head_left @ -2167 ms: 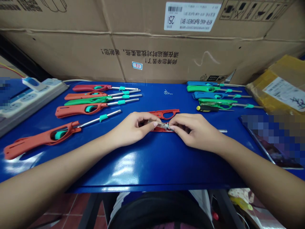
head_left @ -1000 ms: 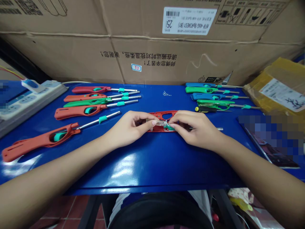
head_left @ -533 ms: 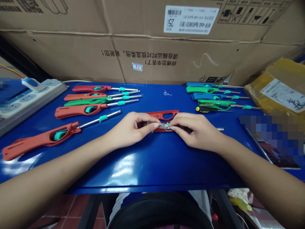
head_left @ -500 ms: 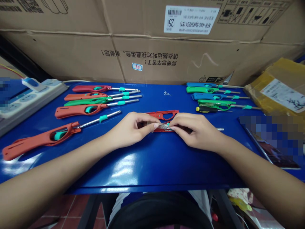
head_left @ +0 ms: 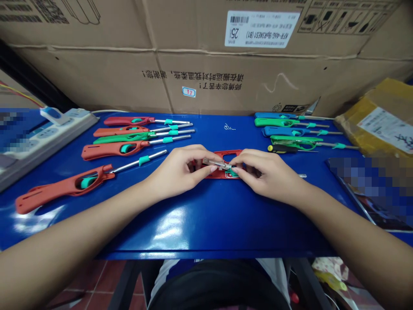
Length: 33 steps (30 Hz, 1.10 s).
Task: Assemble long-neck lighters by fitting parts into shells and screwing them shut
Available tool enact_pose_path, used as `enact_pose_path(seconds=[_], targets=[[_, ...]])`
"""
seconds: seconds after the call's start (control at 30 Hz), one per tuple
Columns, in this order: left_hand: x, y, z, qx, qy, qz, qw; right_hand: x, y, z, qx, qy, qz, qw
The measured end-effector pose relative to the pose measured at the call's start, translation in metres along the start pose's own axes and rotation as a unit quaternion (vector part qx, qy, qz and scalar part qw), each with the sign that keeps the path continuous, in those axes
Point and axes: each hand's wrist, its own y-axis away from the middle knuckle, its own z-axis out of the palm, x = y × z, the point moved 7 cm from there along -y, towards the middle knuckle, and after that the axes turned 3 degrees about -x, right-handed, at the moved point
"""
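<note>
Over the middle of the blue table, my left hand point(head_left: 179, 172) is closed in a pinch on a small clear lighter fuel tank point(head_left: 212, 162), which slants slightly. The fingertips of my right hand point(head_left: 269, 174) pinch the tank's right end, where small fittings are partly hidden. Beneath my fingers lie the red halves of a lighter shell point(head_left: 232, 153), largely covered by both hands. A teal trigger point(head_left: 231, 173) and a thin white wire show in the nearer half. A metal tube tip point(head_left: 302, 175) sticks out beyond my right hand.
Several long-necked lighters point(head_left: 106, 150) lie at left, with more lighters point(head_left: 284, 131) at back right. A yellow-and-black screwdriver point(head_left: 282, 149) sits near those. A power strip point(head_left: 61, 133), a taped box point(head_left: 380, 116) and a large carton point(head_left: 193, 56) border the table.
The clear tank has tilted and risen a little, so more of it and the teal trigger show. Both hands keep their pinch. The view has shifted slightly.
</note>
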Motion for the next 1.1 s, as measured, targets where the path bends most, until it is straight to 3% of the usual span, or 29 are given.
enact_pose_path(seconds=[0.17,0.47,0.9,1.1], targets=[[0.0025,0.0011,0.0002,-0.003,-0.024,0.036,0.999,0.0032,0.0019,0.0017,-0.021,0.011,0.019,1.000],[0.0007,0.0015,0.0019,-0.036,-0.048,0.038,0.997,0.0024,0.0017,0.0042,-0.033,0.025,0.027,0.999],[-0.0011,0.0018,0.0100,-0.084,-0.051,-0.005,0.995,-0.0008,0.0020,0.0070,-0.067,0.043,0.008,0.997],[-0.0027,0.0017,0.0049,-0.061,-0.036,-0.006,0.997,0.0038,0.0016,0.0065,-0.067,0.003,0.034,0.997]])
